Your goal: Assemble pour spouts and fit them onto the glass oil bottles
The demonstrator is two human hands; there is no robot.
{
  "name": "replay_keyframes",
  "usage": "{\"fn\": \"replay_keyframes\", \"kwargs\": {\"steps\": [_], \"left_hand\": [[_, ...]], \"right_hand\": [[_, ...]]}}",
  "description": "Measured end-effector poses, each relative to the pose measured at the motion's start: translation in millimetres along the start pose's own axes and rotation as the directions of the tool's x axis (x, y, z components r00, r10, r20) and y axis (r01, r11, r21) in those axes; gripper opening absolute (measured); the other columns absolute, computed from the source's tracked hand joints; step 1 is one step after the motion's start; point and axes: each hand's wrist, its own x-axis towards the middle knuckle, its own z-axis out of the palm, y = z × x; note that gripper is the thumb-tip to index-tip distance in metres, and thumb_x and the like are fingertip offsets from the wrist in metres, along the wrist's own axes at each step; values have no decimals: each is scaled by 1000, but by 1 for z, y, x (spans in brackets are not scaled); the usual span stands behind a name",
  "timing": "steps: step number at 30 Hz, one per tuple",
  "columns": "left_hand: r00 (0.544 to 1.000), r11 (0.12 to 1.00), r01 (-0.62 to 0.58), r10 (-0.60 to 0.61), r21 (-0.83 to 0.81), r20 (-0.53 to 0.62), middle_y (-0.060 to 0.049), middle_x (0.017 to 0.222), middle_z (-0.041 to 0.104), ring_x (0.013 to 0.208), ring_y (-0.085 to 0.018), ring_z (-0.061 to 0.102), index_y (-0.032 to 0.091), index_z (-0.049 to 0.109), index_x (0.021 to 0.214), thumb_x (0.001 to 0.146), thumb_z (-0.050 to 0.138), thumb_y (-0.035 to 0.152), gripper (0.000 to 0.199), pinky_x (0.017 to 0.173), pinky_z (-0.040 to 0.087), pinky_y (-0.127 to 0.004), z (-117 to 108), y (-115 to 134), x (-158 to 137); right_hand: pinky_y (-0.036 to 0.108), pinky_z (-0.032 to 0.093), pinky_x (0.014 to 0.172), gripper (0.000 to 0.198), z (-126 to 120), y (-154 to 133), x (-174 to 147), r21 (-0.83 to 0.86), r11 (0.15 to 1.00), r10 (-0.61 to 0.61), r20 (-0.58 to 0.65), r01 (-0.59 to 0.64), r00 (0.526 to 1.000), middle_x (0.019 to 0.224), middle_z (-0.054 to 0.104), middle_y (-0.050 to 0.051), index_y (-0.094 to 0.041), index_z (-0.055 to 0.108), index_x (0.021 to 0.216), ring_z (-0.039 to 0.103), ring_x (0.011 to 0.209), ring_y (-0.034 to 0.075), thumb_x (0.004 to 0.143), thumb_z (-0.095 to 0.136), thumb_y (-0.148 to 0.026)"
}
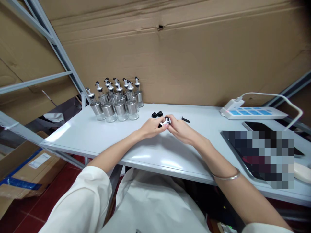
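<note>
Over the middle of the table my left hand (151, 128) and my right hand (180, 129) meet, both with fingers closed on a small silver and black pour spout (165, 122). Fingers cover much of it, so its full shape is hidden. Just behind my left hand are two black stoppers, one on the left (154, 115) and one on the right (159, 113). A thin black plastic piece (185, 119) lies behind my right hand. To the left stand several glass and steel oil bottles (109, 110), many topped with similar silver spouts.
The white table (80, 136) backs onto a cardboard wall (182, 64). At right lie a power strip (255, 113) with a plugged-in charger (233, 105), a dark phone (257, 126) and a blurred-out flat device (233, 149). A grey metal frame (60, 61) rises at left.
</note>
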Motion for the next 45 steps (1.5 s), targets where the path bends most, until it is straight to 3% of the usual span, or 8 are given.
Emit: {"fn": "replay_keyframes", "kwargs": {"steps": [9, 21, 31, 36, 38, 41, 45], "left_hand": [[999, 999, -29, 29, -18, 34, 3, 61, 49, 53, -11, 43, 20, 41, 78, 85, 36, 49, 31, 55, 32, -23, -2, 1, 0], [996, 999, -46, 44, 24, 80, 4, 60, 44, 55, -11, 42, 19, 41, 77, 85, 33, 48, 31, 57, 31, -24, -4, 0, 1], [990, 999, -43, 40, 22, 139, 4, 59, 42, 54, -11, 39, 19, 41, 76, 84, 35, 43, 26, 57, 30, -24, -6, 0, 0], [985, 992, -63, 79, -106, 156, 5, 58, 42, 53, -9, 38, 19, 39, 71, 84, 35, 39, 24, 56, 31, -22, -6, 0, -4], [992, 991, -64, 76, -120, 97, 4, 61, 45, 56, -9, 41, 19, 38, 71, 84, 35, 41, 25, 57, 33, -21, -5, 1, -4], [999, 997, -40, 41, -63, 3, 3, 64, 52, 57, -10, 47, 19, 41, 78, 83, 39, 41, 23, 59, 36, -21, -4, -2, -3], [999, 996, -26, 28, 90, -23, 3, 62, 55, 51, -10, 48, 19, 45, 85, 84, 41, 40, 21, 56, 35, -21, -4, -9, -5]], "right_hand": [[26, 31, 47, 29, 0, -1, 0, 36, 999, 34, 51, -36, 998, 50, 44, -5, -18, 42, 109, 43, 43, 18, 89, 31, -35], [24, 31, 47, 21, 0, -2, -1, 51, 998, 39, 91, -44, 995, 51, 44, -5, -20, 38, 101, 41, 44, 16, 90, 32, -36], [23, 29, 49, 13, -1, -2, -1, 10, 999, 35, 128, -37, 991, 55, 44, -5, -20, 38, 97, 37, 45, 14, 88, 33, -29], [23, 28, 52, 18, -2, 7, -2, -88, 996, 5, 131, 7, 991, 52, 38, -5, -20, 49, 93, 37, 46, 14, 85, 33, -19], [23, 31, 53, 22, -2, 10, 0, -17, 1000, -20, 88, 22, 996, 54, 42, -4, -19, 52, 96, 39, 48, 14, 87, 32, -19], [25, 37, 57, 30, -3, 20, 4, 74, 997, -32, -88, 39, 996, 61, 50, -2, -19, 55, 106, 46, 52, 14, 91, 29, -25], [29, 43, 70, 32, -4, 50, 12, -11, 998, -63, -256, 62, 965, 81, 60, 7, -17, 64, 104, 57, 72, 18, 89, 37, -25]]}}
